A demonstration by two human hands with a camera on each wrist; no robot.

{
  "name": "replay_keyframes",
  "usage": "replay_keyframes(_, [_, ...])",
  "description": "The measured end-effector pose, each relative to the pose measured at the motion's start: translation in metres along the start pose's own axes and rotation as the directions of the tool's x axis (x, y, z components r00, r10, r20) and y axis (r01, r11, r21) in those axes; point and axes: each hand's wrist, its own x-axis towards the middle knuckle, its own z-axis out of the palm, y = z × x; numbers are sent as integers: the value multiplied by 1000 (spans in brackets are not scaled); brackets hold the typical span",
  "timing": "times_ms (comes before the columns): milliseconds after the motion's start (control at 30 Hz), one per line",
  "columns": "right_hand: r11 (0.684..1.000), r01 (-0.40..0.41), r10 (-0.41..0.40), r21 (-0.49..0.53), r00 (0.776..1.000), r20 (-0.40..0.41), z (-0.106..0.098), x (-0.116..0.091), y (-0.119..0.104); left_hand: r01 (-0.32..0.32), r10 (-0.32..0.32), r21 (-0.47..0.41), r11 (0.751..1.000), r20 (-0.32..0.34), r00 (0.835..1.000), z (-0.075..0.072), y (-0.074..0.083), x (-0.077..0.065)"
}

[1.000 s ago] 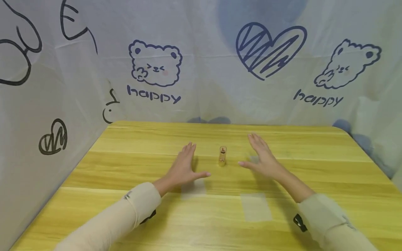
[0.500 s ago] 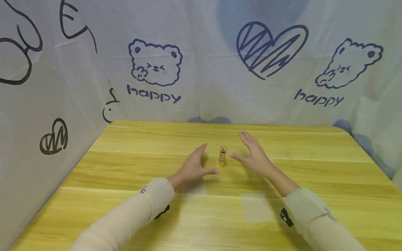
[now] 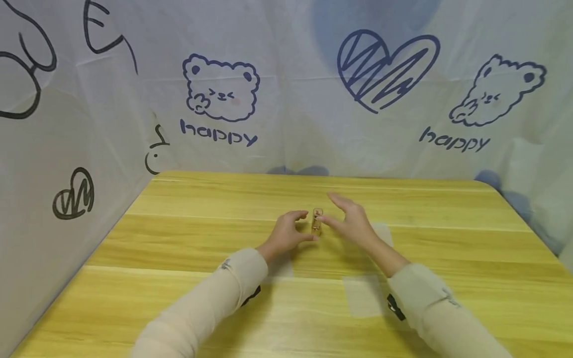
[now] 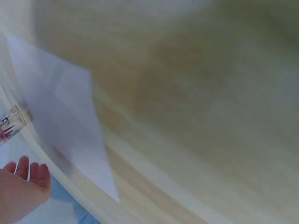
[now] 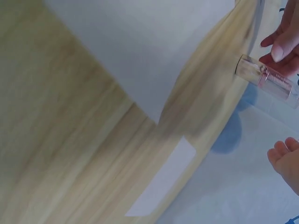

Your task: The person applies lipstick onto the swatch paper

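The left hand curves toward a small, clear tube that stands upright on the wooden table, its thumb and fingers parted; the tube is just right of the fingertips, with the thumb tip by its base on the near side. Whether any finger of this hand touches it cannot be told. The right hand is on the other side of the tube, thumb well apart from the extended fingers, its forefinger pointing past the tube's far side. Its thumb tip overlaps the tube in the head view; contact there cannot be made out. Just behind the right hand, toward its wrist, a pale patch shows on the tabletop; a larger white sheet lies nearer the person, left of the right forearm, and another pale sheet shows below the left wrist. Cream sleeves cover both forearms. Beyond both hands and the far table edge hangs a white cloth with bear and heart drawings.
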Motion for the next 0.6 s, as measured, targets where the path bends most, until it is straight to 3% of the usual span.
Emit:
replay_keyframes(300, [1000,10,-10,5,1000,-27,11,4,-5,16,-16,-10,1000,37,999,7,2,7])
replay_keyframes(600, [999,22,-21,30,999,-26,19,5,-5,13,-13,-2,1000,-3,1000,15,2,14])
